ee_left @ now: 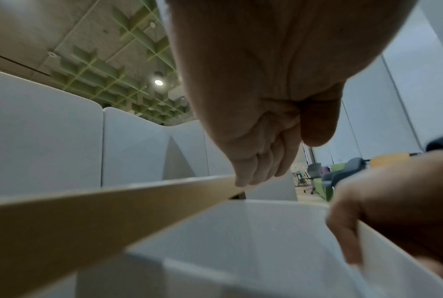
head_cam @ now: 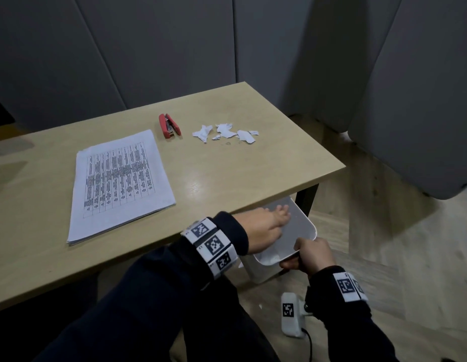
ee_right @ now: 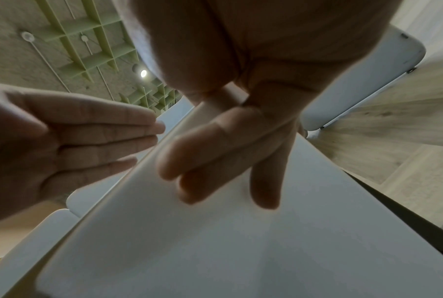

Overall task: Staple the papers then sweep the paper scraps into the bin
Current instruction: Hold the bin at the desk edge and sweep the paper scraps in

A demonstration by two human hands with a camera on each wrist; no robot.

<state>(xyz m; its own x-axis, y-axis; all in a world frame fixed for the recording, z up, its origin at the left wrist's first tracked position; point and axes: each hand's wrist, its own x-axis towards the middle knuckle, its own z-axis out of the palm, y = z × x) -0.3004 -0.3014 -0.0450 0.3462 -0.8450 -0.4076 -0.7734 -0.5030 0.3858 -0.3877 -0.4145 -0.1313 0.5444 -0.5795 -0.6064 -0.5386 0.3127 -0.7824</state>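
Observation:
A white bin (head_cam: 311, 226) hangs just below the table's near right edge, partly under the tabletop (head_cam: 240, 173). My right hand (head_cam: 313, 254) grips its near rim, thumb inside and fingers (ee_right: 210, 159) on the outer wall (ee_right: 240, 242). My left hand (head_cam: 272, 216) reaches off the table edge over the bin's mouth with straight fingers (ee_right: 100, 139) and holds nothing. Torn white paper scraps (head_cam: 224, 132) lie in a loose heap far back on the table. A red stapler (head_cam: 169, 125) lies to their left. A printed paper stack (head_cam: 120, 184) sits at the left.
A black table leg (head_cam: 309, 199) stands just behind the bin. Grey partition panels (head_cam: 148, 48) close off the back and right. The floor (head_cam: 396, 257) is pale wood. My right wrist's camera unit (head_cam: 291, 314) hangs below the bin.

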